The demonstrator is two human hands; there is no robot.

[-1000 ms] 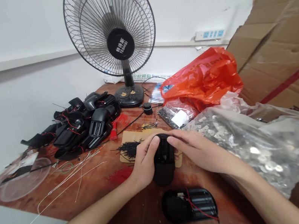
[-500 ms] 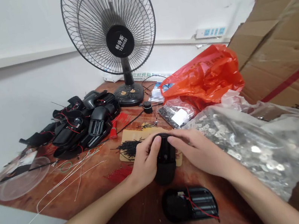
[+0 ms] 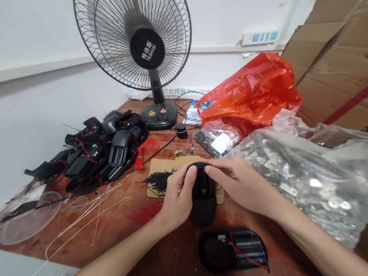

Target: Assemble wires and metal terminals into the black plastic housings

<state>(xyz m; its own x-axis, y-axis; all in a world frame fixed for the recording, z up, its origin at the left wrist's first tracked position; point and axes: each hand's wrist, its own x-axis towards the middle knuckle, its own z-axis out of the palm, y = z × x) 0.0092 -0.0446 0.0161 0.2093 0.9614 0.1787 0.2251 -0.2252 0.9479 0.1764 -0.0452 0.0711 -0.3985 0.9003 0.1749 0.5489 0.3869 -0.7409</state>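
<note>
Both hands hold a black plastic housing [image 3: 204, 198] just above the brown table [image 3: 121, 228]. My left hand [image 3: 176, 198] wraps its left side, thumb on the top end. My right hand [image 3: 243, 184] presses on its right side, fingers curled over the top. In front of it lies another black oval housing part [image 3: 233, 251] with red wires, open side up. A bundle of thin black pieces [image 3: 159, 183] lies on a cardboard scrap [image 3: 160, 166] just left of my left hand.
A black desk fan [image 3: 137, 37] stands at the back. A pile of black housings with red wires [image 3: 101, 151] sits at left. At right are a red plastic bag [image 3: 250, 91], clear bags of small metal parts [image 3: 310, 178] and a large cardboard box [image 3: 350, 58]. Loose wires [image 3: 87, 215] lie at left.
The hands and the black housing stay almost in place; my fingers have closed a little tighter over its top end. The view has shifted slightly.
</note>
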